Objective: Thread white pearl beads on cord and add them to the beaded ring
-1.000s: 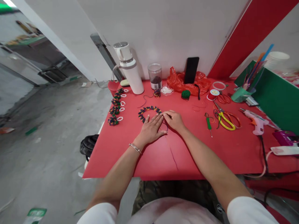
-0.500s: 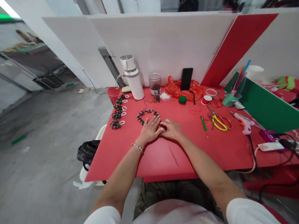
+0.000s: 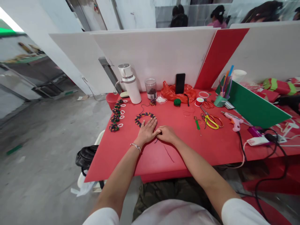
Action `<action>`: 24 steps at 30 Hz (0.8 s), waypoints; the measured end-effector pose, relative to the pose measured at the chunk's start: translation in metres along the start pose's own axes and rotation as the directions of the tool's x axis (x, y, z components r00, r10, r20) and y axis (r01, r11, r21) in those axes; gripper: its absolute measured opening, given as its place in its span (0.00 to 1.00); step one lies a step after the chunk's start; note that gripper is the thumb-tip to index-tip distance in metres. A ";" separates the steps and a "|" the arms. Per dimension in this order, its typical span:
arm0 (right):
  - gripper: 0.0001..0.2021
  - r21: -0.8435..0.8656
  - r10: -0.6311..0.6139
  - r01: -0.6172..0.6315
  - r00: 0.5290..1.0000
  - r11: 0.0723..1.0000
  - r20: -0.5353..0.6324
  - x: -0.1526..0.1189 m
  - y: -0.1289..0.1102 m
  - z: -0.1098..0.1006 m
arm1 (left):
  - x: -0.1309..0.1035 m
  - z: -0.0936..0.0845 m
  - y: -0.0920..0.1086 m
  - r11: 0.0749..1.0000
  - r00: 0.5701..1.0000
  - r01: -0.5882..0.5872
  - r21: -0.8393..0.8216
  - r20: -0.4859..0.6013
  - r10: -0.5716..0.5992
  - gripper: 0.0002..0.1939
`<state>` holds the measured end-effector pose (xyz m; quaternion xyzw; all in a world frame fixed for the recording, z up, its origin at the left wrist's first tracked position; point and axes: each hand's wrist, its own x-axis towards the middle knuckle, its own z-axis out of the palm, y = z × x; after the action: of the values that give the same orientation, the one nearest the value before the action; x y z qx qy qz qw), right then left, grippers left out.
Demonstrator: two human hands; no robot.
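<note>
A multicoloured braided cord (image 3: pixel 143 115) curves in a ring on the red table (image 3: pixel 150 165). My left hand (image 3: pixel 148 131) lies flat over its right side, fingers stretched out and pointing away from me. Against its thumb is my right hand (image 3: pixel 167 134), its fingers curled down and pressed together; whatever they hold is hidden, though a bit of dark cord shows beneath them. A thin dark thread (image 3: pixel 169 153) lies in front of the right hand. Several knotted pieces (image 3: pixel 114 118) with white bead loops form a column on the left.
Along the back stand a white flask (image 3: pixel 131 89), a jar (image 3: pixel 150 89) and a phone (image 3: pixel 180 83) by a red bag (image 3: pixel 167 91). To the right are yellow-handled scissors (image 3: pixel 212 122), a green-handled tool (image 3: pixel 197 124), a glue gun (image 3: pixel 235 122) and a power strip (image 3: pixel 255 141). People sit beyond the partition.
The camera view has shifted, showing more beyond the partition. My right hand has closed in against the left thumb; the left hand still lies on the ring.
</note>
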<state>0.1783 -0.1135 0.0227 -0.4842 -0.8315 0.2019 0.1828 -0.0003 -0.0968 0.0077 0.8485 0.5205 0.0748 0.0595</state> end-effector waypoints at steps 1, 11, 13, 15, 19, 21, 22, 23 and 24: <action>0.07 0.010 -0.001 0.001 1.000 1.000 -0.016 -0.001 0.000 0.000 | 0.000 0.000 0.000 1.000 1.000 0.002 0.003 -0.002 -0.002 0.34; 0.09 0.045 0.010 -0.007 0.997 0.999 -0.077 -0.004 0.003 0.005 | -0.002 -0.003 0.005 0.997 1.000 -0.022 0.068 -0.014 0.023 0.31; 0.10 0.037 0.019 -0.016 0.997 0.999 -0.076 -0.004 0.002 0.005 | -0.002 -0.004 0.006 0.997 1.000 -0.017 0.076 -0.018 0.019 0.30; 0.10 0.019 0.042 -0.040 0.997 0.999 -0.065 -0.004 0.001 0.004 | -0.002 -0.004 0.007 0.997 1.000 -0.011 0.075 -0.024 0.013 0.30; 0.10 -0.021 0.079 -0.081 0.995 0.997 -0.059 -0.006 -0.004 0.001 | -0.002 -0.005 0.008 0.998 0.999 0.001 0.062 -0.033 0.001 0.30; 0.11 -0.029 0.084 -0.086 0.994 0.996 -0.065 -0.008 -0.006 0.000 | -0.003 -0.005 0.008 0.998 0.999 0.006 0.060 -0.043 -0.003 0.30; 0.11 -0.032 0.084 -0.086 0.994 0.996 -0.067 -0.008 -0.007 0.000 | -0.003 -0.006 0.009 0.998 0.999 0.007 0.059 -0.046 -0.005 0.30; 0.11 -0.035 0.085 -0.088 0.994 0.996 -0.070 -0.009 -0.008 0.000 | -0.003 -0.006 0.009 0.998 0.999 0.008 0.060 -0.048 -0.005 0.30; 0.11 -0.038 0.086 -0.089 0.994 0.995 -0.074 -0.009 -0.009 0.000 | -0.003 -0.006 0.009 0.998 0.999 0.011 0.062 -0.048 -0.008 0.30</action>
<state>0.1763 -0.1254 0.0262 -0.5308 -0.8063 0.1751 0.1935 0.0053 -0.1036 0.0153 0.8455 0.5277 0.0788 0.0210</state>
